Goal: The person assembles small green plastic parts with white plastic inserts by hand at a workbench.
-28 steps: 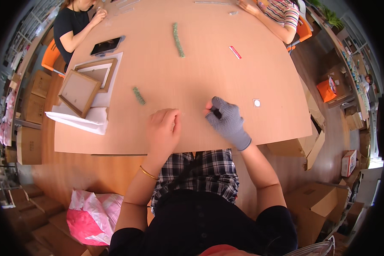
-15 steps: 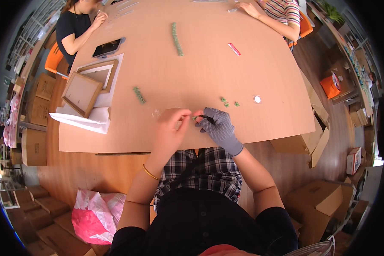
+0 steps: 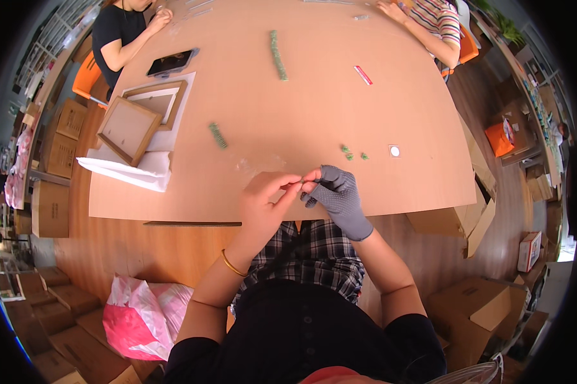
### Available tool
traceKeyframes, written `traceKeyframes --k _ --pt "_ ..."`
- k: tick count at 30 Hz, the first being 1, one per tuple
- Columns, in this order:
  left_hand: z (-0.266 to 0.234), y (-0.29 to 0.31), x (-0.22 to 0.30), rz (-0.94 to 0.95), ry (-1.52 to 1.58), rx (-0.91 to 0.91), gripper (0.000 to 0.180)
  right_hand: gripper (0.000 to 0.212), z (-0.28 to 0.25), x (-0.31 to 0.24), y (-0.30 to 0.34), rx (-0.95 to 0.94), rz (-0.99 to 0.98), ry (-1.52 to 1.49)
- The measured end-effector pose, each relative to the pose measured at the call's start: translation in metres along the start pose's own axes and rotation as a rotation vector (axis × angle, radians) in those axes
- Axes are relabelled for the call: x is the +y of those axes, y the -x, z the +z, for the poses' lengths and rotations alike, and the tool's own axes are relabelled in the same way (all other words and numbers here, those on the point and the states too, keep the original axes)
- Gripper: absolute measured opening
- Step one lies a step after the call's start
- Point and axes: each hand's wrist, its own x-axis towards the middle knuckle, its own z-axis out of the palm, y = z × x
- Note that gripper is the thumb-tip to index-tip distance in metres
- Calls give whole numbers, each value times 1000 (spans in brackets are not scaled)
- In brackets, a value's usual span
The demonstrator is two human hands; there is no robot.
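Note:
My bare left hand (image 3: 267, 197) and my gloved right hand (image 3: 341, 200) meet just above the table's near edge, fingertips touching. Pinched between them is a small green piece (image 3: 302, 181), mostly covered by the fingers. The grey dotted glove leaves some right fingertips bare. Under the right fingers a dark shape shows, too hidden to tell whether it is glove or tool. Beyond my right hand lie several small green pieces (image 3: 347, 152). Past my left hand is a short row of green pieces (image 3: 217, 135), with a longer green row (image 3: 277, 56) farther back.
Wooden frames (image 3: 130, 131) and white sheeting (image 3: 131, 174) lie at the table's left, below a phone (image 3: 171, 62). A round white item (image 3: 395, 151) and a red-and-white strip (image 3: 363, 75) are on the right. Two people sit across the table. Cardboard boxes (image 3: 474, 310) stand on the floor.
My fingertips have come together around the small green piece. The dark slim thing seen by my right fingers earlier is now mostly hidden. The whole view has shifted slightly.

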Motion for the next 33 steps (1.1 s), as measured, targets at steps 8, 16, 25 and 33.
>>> traceKeyframes --k 8,16,25,33 --pt "-18 -9 7 408 -289 -47 14 8 3 -13 5 -47 45 4" --pt "-19 -12 -4 486 -338 -1 19 16 17 -15 5 -48 187 -195" --pt "-30 -4 -18 455 -262 40 22 20 25 0 -8 -98 439 -458" --pt "-41 5 -41 448 -244 25 25 9 46 0 -47 -42 251 88"
